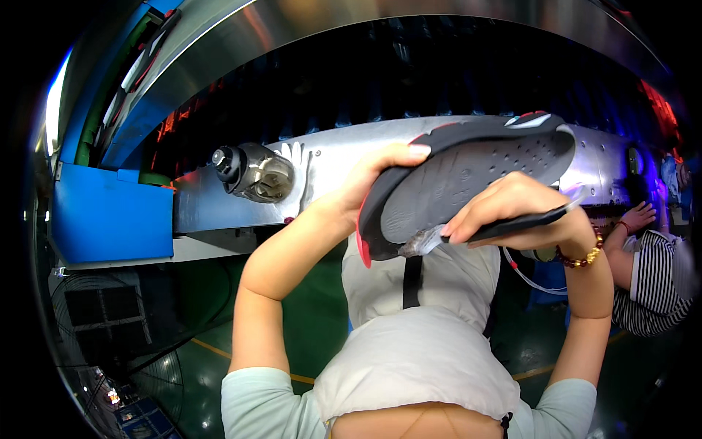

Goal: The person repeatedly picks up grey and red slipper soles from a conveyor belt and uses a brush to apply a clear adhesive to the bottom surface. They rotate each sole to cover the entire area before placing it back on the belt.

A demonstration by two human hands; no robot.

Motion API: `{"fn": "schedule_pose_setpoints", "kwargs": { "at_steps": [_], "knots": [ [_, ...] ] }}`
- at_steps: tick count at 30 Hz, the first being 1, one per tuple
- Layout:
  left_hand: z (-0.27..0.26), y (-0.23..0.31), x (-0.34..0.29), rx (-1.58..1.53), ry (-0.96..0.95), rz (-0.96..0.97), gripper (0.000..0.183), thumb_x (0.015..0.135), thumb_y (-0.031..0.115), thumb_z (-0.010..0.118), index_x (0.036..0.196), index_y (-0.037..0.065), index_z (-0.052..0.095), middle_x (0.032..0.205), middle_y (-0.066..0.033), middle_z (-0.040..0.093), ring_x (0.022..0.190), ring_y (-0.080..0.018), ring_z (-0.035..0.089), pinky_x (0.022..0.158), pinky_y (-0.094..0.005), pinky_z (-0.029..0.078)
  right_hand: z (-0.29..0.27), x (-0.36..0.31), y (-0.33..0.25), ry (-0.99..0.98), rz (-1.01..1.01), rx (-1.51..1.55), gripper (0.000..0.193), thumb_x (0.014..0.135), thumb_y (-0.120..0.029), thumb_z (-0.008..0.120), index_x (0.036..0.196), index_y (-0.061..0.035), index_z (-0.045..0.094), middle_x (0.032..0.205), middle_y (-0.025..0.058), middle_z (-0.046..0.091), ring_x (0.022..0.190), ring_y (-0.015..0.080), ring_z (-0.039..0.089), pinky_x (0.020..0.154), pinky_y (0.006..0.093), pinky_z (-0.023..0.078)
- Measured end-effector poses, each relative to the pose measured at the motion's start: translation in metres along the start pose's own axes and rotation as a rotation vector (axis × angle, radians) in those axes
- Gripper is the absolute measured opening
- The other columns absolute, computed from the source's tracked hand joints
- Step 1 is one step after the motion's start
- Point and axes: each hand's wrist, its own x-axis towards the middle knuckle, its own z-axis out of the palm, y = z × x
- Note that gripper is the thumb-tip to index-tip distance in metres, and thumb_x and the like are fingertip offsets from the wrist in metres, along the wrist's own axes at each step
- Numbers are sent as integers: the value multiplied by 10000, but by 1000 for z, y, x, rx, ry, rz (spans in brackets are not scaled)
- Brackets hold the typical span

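A dark grey shoe sole [468, 172] with a black and red edge is held up, tilted, above the near edge of the metal bench [340, 150]. My left hand [373, 172] grips its left part, thumb over the far rim and the other fingers mostly hidden. In my right hand [512, 208] is a brush [431, 240] with a dark handle, pinched close to its bristles. The pale, wet-looking bristles touch or hover over the sole's near left part; I cannot tell which. The handle runs back under my palm to a translucent end.
On the bench at left lies a clear bottle [256, 174] with a black cap, beside a white glove [296, 157]. A blue box [110, 212] stands farther left. A curved metal hood [307, 29] arches overhead. At far right is a co-worker's hand [640, 216] and striped clothing.
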Motion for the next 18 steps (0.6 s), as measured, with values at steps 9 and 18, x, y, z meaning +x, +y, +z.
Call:
{"fn": "schedule_pose_setpoints", "kwargs": {
  "at_steps": [9,18],
  "knots": [
    [-6,-10,-10,74,57,-21,432,754,238,551,1081,-37,491,965,-174,574,793,-205,600,692,-291,503,-11,-5,10,-119,66,-73,139,681,-34,646,815,-2,625,847,142,638,802,239,628,675,306,500],
    [-49,-19,-13,-10,60,-13,487,710,276,581,1081,-30,508,985,-172,569,813,-219,588,701,-308,497,-26,-22,22,-32,194,74,173,661,25,658,829,11,621,875,135,639,846,231,620,738,301,499]
  ]
}}
